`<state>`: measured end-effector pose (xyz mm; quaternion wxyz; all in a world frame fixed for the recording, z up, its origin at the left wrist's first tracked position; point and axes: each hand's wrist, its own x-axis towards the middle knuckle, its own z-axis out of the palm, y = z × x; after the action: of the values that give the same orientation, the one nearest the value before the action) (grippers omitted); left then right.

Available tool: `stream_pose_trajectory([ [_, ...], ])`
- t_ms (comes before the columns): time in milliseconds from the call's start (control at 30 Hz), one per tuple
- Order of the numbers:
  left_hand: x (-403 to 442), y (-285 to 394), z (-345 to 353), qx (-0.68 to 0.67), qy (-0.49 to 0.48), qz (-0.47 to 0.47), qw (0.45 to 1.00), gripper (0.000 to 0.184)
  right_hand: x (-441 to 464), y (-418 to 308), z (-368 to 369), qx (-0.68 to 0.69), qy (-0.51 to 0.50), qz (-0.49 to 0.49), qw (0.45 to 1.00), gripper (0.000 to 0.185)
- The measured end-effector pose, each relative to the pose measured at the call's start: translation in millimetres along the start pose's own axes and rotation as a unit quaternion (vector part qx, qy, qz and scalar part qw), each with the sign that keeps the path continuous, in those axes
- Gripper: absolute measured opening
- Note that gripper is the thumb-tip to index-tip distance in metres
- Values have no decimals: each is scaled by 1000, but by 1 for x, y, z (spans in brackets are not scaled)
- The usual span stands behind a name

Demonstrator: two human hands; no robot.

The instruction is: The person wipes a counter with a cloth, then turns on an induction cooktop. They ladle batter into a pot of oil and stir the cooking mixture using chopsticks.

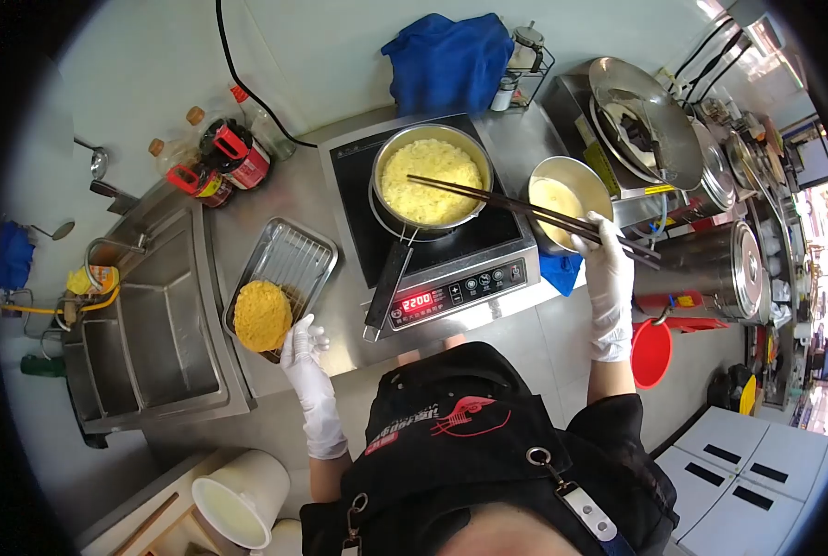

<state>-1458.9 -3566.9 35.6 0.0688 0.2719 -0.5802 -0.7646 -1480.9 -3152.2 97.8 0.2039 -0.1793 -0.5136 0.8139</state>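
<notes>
My right hand [607, 255], in a white glove, is closed around a pair of long dark chopsticks [488, 196]. Their tips reach into a pan [383, 206] on the induction cooker [365, 262], where a yellow shredded-looking mass [431, 174] fills the bottom. The pan's black handle [388, 289] points toward me. My left hand [305, 345], also gloved, is beside the near corner of a metal tray [314, 243], fingers loosely curled and apart. A round golden fried cake [262, 316] lies on the tray's wire rack. Whether the left hand touches the tray is unclear.
A pot [592, 178] with pale liquid stands right of the cooker, whose display reads 2200. A wok [678, 148] sits behind it. Sauce bottles [233, 153] and a double sink [164, 324] are at left. A red bucket [651, 355] is below on the right.
</notes>
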Motion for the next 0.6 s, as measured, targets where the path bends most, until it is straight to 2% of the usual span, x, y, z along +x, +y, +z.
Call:
stream_pose_trajectory([
  [367,-33,-4,15,-7,65,18,998,21,69,24,2,12,-101,73,992,22],
  [600,-47,-10,24,-9,97,17,995,22,89,31,4,4,-113,86,990,20],
])
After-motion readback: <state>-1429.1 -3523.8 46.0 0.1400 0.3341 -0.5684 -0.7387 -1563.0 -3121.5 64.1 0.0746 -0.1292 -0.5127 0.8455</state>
